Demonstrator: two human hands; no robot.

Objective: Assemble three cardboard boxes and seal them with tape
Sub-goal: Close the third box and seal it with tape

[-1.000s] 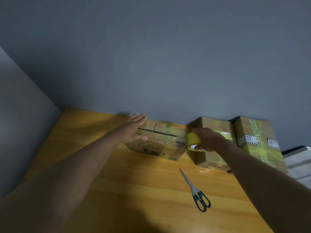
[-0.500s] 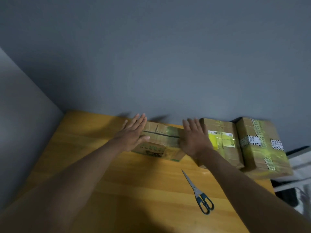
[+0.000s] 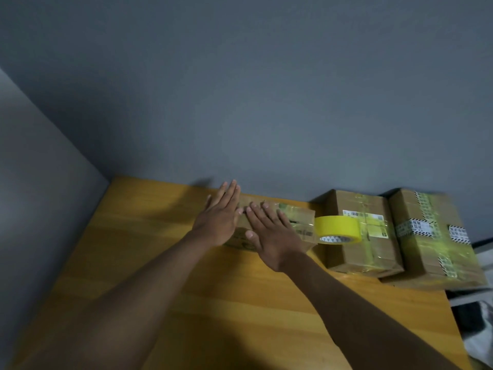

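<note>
Setting: a wooden table (image 3: 240,303) pushed into a corner of grey walls, seen from above and behind the person's two outstretched bare arms.
Box being sealed: a small cardboard box (image 3: 296,222) lies at the far side of the table, close to the back wall, with clear glossy tape across its top.
Left hand: the left hand (image 3: 220,217) lies flat, palm down, on the left end of this box; its fingers are straight and close together, pointing at the wall, gripping nothing.
Right hand: the right hand (image 3: 272,236) lies flat on the middle of the same box, just beside the left hand, fingers straight and slightly spread, holding nothing.
Tape roll: a yellow tape roll (image 3: 337,229) sits at the right end of the box, between it and the next box, with a strip of tape running from it onto the box top; whether it rests on the table cannot be told.
Other boxes: a second box (image 3: 365,252), already taped and bearing printed labels, stands just right of the roll; a third box (image 3: 437,263) with patterned tape bands touches its right side.
</note>
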